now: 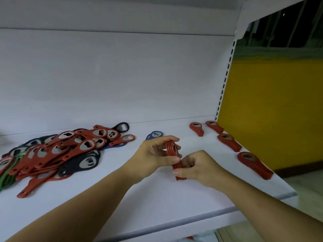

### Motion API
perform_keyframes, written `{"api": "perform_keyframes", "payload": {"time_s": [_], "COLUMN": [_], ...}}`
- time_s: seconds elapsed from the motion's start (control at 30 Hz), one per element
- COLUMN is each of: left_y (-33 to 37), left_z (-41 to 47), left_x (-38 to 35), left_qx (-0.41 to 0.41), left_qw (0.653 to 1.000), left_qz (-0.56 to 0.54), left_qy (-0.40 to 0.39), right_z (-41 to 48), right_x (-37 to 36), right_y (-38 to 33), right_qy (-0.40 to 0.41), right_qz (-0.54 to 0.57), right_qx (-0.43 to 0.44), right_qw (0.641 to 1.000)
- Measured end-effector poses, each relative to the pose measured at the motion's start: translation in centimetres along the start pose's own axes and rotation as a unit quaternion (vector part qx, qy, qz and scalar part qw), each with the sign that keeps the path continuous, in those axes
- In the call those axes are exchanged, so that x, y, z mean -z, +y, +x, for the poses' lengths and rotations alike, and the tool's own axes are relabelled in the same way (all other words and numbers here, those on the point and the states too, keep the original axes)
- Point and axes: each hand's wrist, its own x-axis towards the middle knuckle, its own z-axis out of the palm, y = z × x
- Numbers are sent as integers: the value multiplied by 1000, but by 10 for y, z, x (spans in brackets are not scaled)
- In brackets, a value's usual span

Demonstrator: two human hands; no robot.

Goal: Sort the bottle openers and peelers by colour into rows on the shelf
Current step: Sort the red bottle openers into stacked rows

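Both hands square up a red stack (174, 159) above the shelf (157, 198): left hand (155, 155) grips its heads, right hand (195, 167) pinches the handles. Next, I judge, it joins the red row (229, 142) at the right.

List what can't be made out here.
Head view only.
1. Red stack: piece count unclear; left hand and right hand cover most of it.
2. Mixed pile: lower pieces buried; left frame edge cuts it.
3. Green pieces: opener or peeler, cannot tell; buried under the pile, cut by edge.
4. Blue opener: handle hidden behind the left hand.
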Motion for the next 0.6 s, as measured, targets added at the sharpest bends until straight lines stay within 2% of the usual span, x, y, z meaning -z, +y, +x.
{"api": "perform_keyframes", "payload": {"time_s": [0.2,0.33,0.43,0.6], "left_y": [-26,-38,-43,-41], "left_z": [21,17,15,14], "left_x": [-1,2,4,9], "left_qx": [42,41,28,9], "left_qw": [998,995,990,984], "left_qz": [30,75,128,173], "left_qy": [-48,-41,-58,-50], "right_z": [0,20,34,49], "right_x": [27,63,82,92], "right_y": [-1,3,-7,-17], "right_qy": [58,124,126,96], "right_qz": [-130,-303,-419,-437], "right_qx": [-95,-190,-234,-277], "right_qw": [985,926,868,850]}}
